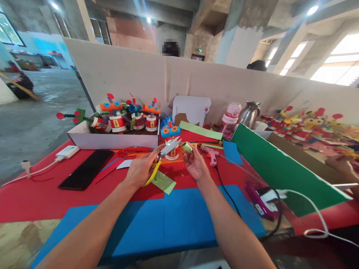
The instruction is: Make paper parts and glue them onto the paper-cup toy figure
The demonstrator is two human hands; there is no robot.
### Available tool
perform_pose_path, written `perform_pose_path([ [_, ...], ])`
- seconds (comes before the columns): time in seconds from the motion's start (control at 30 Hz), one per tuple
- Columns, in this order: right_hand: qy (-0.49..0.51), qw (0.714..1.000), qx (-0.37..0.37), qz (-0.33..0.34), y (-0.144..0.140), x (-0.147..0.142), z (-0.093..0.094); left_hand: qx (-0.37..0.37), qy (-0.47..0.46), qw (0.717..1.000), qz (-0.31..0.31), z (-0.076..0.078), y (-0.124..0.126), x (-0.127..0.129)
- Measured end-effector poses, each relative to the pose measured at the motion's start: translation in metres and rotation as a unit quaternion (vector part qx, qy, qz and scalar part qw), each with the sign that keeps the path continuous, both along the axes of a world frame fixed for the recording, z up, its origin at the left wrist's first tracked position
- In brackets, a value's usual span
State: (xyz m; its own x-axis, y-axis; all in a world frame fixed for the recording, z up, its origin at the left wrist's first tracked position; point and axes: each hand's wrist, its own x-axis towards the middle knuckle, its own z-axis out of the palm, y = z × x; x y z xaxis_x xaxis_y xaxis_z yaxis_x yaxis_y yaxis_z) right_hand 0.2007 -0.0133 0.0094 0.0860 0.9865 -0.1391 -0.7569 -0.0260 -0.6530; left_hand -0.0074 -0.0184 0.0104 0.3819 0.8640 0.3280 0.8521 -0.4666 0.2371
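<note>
Cup figure (174, 154) right behind scissors (167, 149)

Scissors (160, 154) with shiny metal blades (171, 146), matt paper roll (187, 147), polished metal jug (249, 113)

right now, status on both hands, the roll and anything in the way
Left hand: holding scissors. Right hand: holding roll. Nothing seen between scissors and roll; cup figure behind scissors, glue gun right of right hand.
</note>
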Motion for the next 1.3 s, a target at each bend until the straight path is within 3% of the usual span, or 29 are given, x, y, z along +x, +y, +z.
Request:
perform_pose_path([
  [0.33,0.02,0.999,0.004,0.028,0.0029,0.0053,-0.0037,-0.002,0.04,0.999,-0.014,0.0048,-0.002,0.0006],
  [0.5,0.04,0.999,-0.026,-0.007,0.0039,0.0029,-0.0021,-0.007,0.076,0.996,-0.038,0.0043,-0.0019,0.0017],
  [0.8,0.009,1.0,0.013,-0.013,0.0011,-0.0034,-0.0016,-0.01,0.102,0.994,-0.036,0.0031,-0.001,0.0039],
  [1.3,-0.002,1.0,-0.006,-0.019,0.0017,-0.004,-0.0012,-0.008,0.089,0.995,-0.04,0.0006,-0.0003,0.0041],
])
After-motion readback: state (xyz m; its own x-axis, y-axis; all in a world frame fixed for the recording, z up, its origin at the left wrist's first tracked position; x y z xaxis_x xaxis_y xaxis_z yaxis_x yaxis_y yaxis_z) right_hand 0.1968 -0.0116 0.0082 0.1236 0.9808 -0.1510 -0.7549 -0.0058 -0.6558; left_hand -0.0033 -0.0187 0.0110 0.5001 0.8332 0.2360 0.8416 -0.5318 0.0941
